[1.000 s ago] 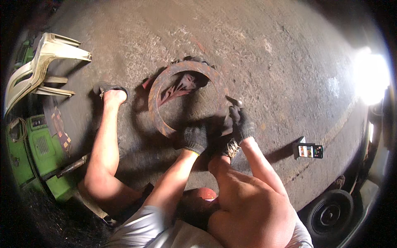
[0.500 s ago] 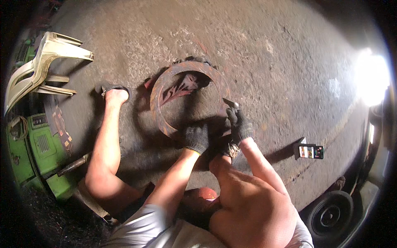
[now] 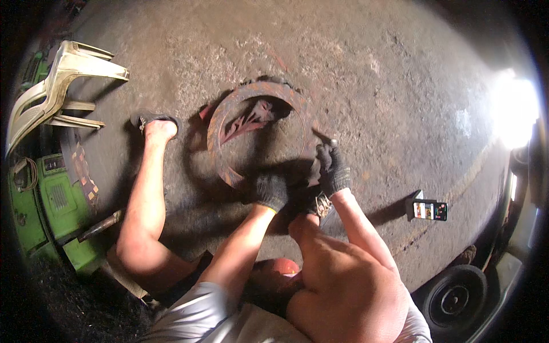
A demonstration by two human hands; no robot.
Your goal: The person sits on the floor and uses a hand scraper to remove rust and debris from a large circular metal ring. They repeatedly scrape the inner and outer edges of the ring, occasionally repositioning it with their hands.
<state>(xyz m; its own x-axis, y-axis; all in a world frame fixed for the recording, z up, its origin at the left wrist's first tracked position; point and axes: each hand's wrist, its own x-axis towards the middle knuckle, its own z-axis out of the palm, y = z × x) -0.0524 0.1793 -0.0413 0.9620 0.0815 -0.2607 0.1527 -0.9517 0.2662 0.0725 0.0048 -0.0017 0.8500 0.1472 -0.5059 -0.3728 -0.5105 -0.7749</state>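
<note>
A large rusty flat metal ring (image 3: pixel 216 134) is in front of me, over a reddish cloth (image 3: pixel 246 123) that shows through its opening. My left hand (image 3: pixel 270 190), in a dark knit glove, grips the ring's near rim; shadow hides its fingertips. Also gloved, my right hand (image 3: pixel 333 168) is closed around a small, flat, dark metal piece (image 3: pixel 323 135) with a light end. That piece points up and left, beside the ring's right edge. I cannot make out what kind of tool it is.
My feet stand either side, the right shoe (image 3: pixel 321 206) close to the ring. A dirty white plastic chair (image 3: pixel 57 74) and a green machine (image 3: pixel 60 200) are at left. At right, a phone (image 3: pixel 429 210) stands on the floor, with a wheel (image 3: pixel 456 298) nearer me.
My right hand has shifted slightly, and the metal piece has turned and moved a little up and right. My left hand stays on the ring, which has barely moved.
</note>
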